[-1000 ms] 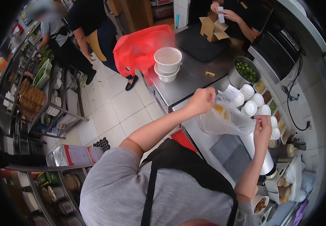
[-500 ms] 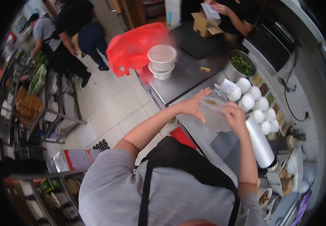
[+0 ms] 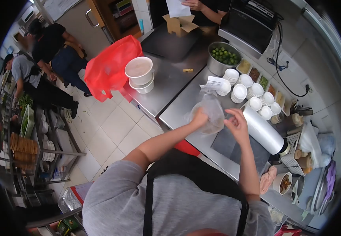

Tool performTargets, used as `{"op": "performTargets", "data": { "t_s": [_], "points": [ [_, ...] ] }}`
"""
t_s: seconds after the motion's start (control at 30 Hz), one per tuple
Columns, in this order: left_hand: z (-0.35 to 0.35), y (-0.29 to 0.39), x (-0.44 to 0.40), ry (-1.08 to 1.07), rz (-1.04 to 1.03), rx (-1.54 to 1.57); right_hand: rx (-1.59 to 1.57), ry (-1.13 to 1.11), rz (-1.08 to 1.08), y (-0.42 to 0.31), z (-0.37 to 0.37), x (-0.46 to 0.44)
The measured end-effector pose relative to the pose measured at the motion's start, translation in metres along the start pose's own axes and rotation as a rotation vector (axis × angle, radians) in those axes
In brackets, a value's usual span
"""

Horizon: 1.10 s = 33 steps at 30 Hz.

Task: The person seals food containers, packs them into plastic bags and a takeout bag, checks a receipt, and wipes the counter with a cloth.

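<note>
My left hand (image 3: 200,118) is closed on a clear plastic bag (image 3: 214,110), gripping it over the steel counter. Something round and pale seems to be inside the bag, but the cloudy plastic keeps me from making it out. Just right of the bag is my right hand (image 3: 238,125), its fingers loosely bent and apart with nothing visible between them. Beyond the bag, a printed slip (image 3: 214,83) lies against stacks of small white cups (image 3: 239,92).
Two stacked lidded tubs (image 3: 139,70) stand beside a red plastic bag (image 3: 111,65) on the far counter. A pot of green limes (image 3: 224,57) and a large plastic-film roll (image 3: 263,131) sit to the right. Across the counter, a person's hand (image 3: 193,4) holds paper above an open cardboard box (image 3: 178,25).
My left hand has gone from spread fingers to closed on the plastic bag. My right hand has let go of the bag's edge. The view has shifted, too.
</note>
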<state>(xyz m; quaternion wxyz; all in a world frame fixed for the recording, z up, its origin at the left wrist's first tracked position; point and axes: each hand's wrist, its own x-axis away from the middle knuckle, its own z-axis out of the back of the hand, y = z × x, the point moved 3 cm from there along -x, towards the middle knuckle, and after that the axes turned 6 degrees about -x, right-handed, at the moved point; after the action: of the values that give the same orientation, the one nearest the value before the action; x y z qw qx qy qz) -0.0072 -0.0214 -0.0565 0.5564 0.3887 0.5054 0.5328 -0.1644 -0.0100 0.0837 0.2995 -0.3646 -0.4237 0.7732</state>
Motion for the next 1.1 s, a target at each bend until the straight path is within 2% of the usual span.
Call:
{"op": "performTargets", "data": {
  "t_s": [0.07, 0.1, 0.13, 0.17, 0.2, 0.23, 0.27, 0.3, 0.33, 0.37, 0.4, 0.43, 0.5, 0.57, 0.63, 0.7, 0.77, 0.83, 0.9, 0.93, 1.0, 1.03, 1.1],
  "points": [
    [0.0, 0.0, 0.001, 0.226, 0.435, 0.528, 0.032, 0.019, -0.275, 0.03, -0.006, 0.022],
    [0.0, 0.012, 0.001, 0.218, 0.431, 0.525, -0.002, -0.002, -0.302, 0.039, -0.021, 0.028],
    [-0.001, 0.024, 0.003, 0.226, 0.473, 0.654, -0.001, 0.006, -0.302, 0.045, -0.039, 0.027],
    [-0.001, 0.036, 0.005, 0.235, 0.515, 0.784, 0.195, 0.072, -0.269, 0.048, -0.056, 0.025],
    [-0.003, 0.045, 0.013, 0.231, 0.513, 0.783, 0.391, 0.137, -0.235, 0.056, -0.065, 0.024],
    [-0.006, 0.056, 0.022, 0.088, 0.378, 0.501, 0.392, 0.14, -0.233, 0.069, -0.069, 0.021],
    [-0.007, 0.064, 0.027, -0.049, 0.239, 0.217, 0.307, 0.189, -0.079, 0.079, -0.074, 0.015],
    [0.001, 0.061, 0.025, -0.048, 0.235, 0.216, 0.221, 0.236, 0.077, 0.086, -0.078, 0.01],
    [0.009, 0.063, 0.023, -0.162, -0.047, 0.128, 0.221, 0.236, 0.083, 0.097, -0.083, 0.009],
    [0.015, 0.066, 0.025, -0.274, -0.327, 0.038, -0.071, 0.316, -0.02, 0.113, -0.085, 0.011],
    [0.023, 0.072, 0.026, -0.27, -0.333, 0.035, -0.364, 0.39, -0.12, 0.122, -0.085, 0.01],
    [0.034, 0.085, 0.028, -0.107, -0.409, -0.21, -0.364, 0.39, -0.108, 0.106, -0.08, 0.002],
    [0.038, 0.088, 0.03, 0.063, -0.479, -0.453, -0.818, 0.318, -0.499, 0.078, -0.075, -0.005],
    [0.023, 0.056, 0.026, -0.077, -0.367, -0.622, -0.816, 0.275, -0.46, 0.038, -0.074, -0.013],
    [0.008, 0.034, 0.016, -0.055, -0.336, -0.519, -0.815, 0.236, -0.419, 0.03, -0.074, -0.016],
    [0.003, 0.025, 0.012, -0.031, -0.306, -0.413, -0.626, 0.093, -0.258, 0.026, -0.074, -0.018],
    [0.003, 0.024, 0.013, -0.019, -0.291, -0.516, -0.635, 0.093, -0.259, 0.016, -0.071, -0.017],
    [-0.002, 0.018, 0.015, 0.014, -0.304, -0.418, -0.646, 0.093, -0.264, -0.006, -0.063, -0.014],
    [-0.003, 0.011, 0.012, 0.046, -0.317, -0.319, -0.746, -0.064, -0.13, -0.034, -0.054, -0.013],
    [-0.005, 0.007, 0.009, -0.002, -0.258, -0.3, -0.745, -0.068, -0.133, -0.054, -0.048, -0.01],
    [-0.004, 0.0, 0.003, -0.105, -0.136, -0.261, -0.528, -0.29, 0.091, -0.1, -0.045, -0.004],
    [-0.003, -0.003, -0.001, -0.157, -0.079, -0.243, -0.53, -0.291, 0.09, -0.105, -0.048, -0.003],
    [-0.007, -0.013, -0.001, -0.231, 0.006, -0.214, -0.2, -0.597, -0.059, -0.106, -0.062, 0.002]
  ]
}}
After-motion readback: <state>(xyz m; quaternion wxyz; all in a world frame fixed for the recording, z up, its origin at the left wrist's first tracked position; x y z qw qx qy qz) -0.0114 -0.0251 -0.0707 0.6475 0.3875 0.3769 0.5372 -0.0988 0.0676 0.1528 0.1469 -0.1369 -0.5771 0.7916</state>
